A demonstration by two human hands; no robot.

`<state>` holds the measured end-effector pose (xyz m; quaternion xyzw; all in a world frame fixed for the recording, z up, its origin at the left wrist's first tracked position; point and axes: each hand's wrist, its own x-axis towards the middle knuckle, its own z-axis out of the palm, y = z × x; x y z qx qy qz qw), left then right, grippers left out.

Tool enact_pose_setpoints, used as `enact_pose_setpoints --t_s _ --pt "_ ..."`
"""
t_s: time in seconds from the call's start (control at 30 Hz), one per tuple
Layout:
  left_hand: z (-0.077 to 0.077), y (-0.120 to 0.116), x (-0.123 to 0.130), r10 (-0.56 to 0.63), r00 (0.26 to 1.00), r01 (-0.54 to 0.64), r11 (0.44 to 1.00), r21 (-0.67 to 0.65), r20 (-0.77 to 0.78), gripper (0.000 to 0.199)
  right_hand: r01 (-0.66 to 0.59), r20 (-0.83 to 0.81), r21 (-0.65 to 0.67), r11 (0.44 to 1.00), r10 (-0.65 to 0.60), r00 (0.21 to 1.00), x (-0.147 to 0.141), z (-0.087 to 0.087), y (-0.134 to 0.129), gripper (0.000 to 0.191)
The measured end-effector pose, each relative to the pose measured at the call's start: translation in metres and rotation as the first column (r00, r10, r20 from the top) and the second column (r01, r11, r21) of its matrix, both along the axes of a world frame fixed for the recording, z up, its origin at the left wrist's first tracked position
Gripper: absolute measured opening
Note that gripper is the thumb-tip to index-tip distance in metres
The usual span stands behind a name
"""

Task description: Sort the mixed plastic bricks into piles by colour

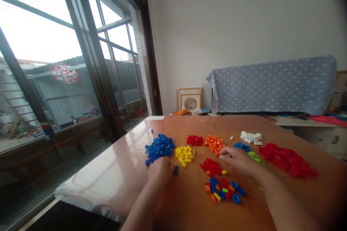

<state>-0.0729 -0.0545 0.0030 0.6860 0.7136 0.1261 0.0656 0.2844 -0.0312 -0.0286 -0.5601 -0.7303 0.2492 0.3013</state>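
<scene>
My left hand (160, 170) is at the near edge of a heap of blue toy bricks (160, 145), its fingers curled and mostly hidden behind its back. A dark blue piece (176, 170) lies just right of its thumb. Beside the orange bricks (214, 143), my right hand (236, 159) has thumb and fingertips drawn together; anything between them is too small to make out. Yellow bricks (184, 155) sit between the hands, with red bricks (210, 167) nearer to me. Closest is a mixed group with blue rings (235, 199) and loose coloured pieces.
Farther off are a small red pile (194, 139) and white bricks (251, 137). Right of my right hand lie blue pieces (242, 146), green pieces (256, 158) and a large red heap (287, 159). The wooden table (184, 202) borders a glass window (89, 61) at left.
</scene>
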Motion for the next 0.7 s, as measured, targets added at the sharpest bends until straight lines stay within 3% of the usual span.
enact_pose_setpoints --t_s 0.17,0.33,0.47,0.6,0.7 --pt "-0.001 0.003 -0.001 -0.034 0.999 0.034 0.999 0.002 -0.009 0.027 0.001 -0.005 0.007 1.000 -0.001 1.000 0.003 -0.002 0.002 0.031" --pt "-0.002 0.011 -0.001 -0.172 0.985 0.170 0.984 0.054 0.025 0.024 -0.002 -0.018 -0.002 1.000 0.002 1.000 0.002 -0.002 0.004 0.031" --pt "-0.005 0.009 0.001 -0.180 0.982 0.178 0.983 0.037 0.060 0.026 0.007 0.004 -0.005 1.000 -0.007 1.000 0.000 0.006 -0.004 0.029" --pt "0.001 0.001 0.012 -0.209 0.976 0.202 0.973 0.109 0.058 0.024 -0.012 -0.003 -0.195 0.981 0.011 1.000 0.001 0.016 -0.018 0.027" --pt "0.009 -0.009 0.031 -0.318 0.943 0.300 0.940 0.162 0.095 0.022 -0.031 -0.020 -0.364 0.931 0.025 0.999 0.001 0.022 -0.027 0.025"
